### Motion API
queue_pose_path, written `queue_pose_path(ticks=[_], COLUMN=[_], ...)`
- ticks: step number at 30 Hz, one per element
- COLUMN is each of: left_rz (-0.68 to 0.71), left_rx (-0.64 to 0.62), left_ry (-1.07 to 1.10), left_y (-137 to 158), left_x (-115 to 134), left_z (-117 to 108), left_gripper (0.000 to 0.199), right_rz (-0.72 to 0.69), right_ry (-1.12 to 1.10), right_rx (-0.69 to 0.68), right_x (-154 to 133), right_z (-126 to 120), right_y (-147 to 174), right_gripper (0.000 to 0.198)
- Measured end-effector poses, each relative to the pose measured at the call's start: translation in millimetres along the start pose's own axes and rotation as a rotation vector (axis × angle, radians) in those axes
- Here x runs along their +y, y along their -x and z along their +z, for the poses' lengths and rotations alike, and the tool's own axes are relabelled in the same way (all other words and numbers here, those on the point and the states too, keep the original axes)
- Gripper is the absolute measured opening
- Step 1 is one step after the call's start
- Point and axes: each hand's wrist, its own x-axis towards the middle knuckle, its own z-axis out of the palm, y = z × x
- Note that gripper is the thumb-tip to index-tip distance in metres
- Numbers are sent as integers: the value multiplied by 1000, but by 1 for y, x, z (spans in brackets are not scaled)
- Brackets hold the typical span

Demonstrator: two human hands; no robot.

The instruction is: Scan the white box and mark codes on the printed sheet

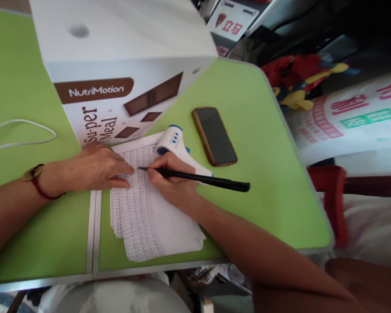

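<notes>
My right hand [174, 182] is closed round a black pen [208, 179], its tip on the top sheet. The stack of paper [179, 234] lies on the green table; rows of small handwriting cover its left part, and the right part is blank. Flat over the left edge of the sheets rests my left hand [101, 167], fingers stretched out and thumb apart, holding nothing. A white and blue infrared thermometer [171, 141] lies just beyond my right hand, partly hidden by it.
A large white NutriMotion box [124, 56] stands behind the paper on the green table [263, 208]. To the right lies a phone [215, 135] in a brown case. A white cable [26, 121] curls at left. Beyond the right edge are a printed sack [355, 113] and a red chair [334, 204].
</notes>
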Motion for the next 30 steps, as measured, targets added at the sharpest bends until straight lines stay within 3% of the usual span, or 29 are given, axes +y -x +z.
queue_pose_path(ticks=[12,30], left_rz=[-56,-49], left_rx=[-48,-16], left_ry=[-34,-32], left_y=[-1,-2], left_x=[2,1], left_z=[-2,-1], left_gripper=[23,22], right_rz=[-77,41], right_ry=[30,3], right_rx=[15,-7], right_x=[-1,-2], right_z=[2,1], right_y=[-4,-4], right_gripper=[14,9])
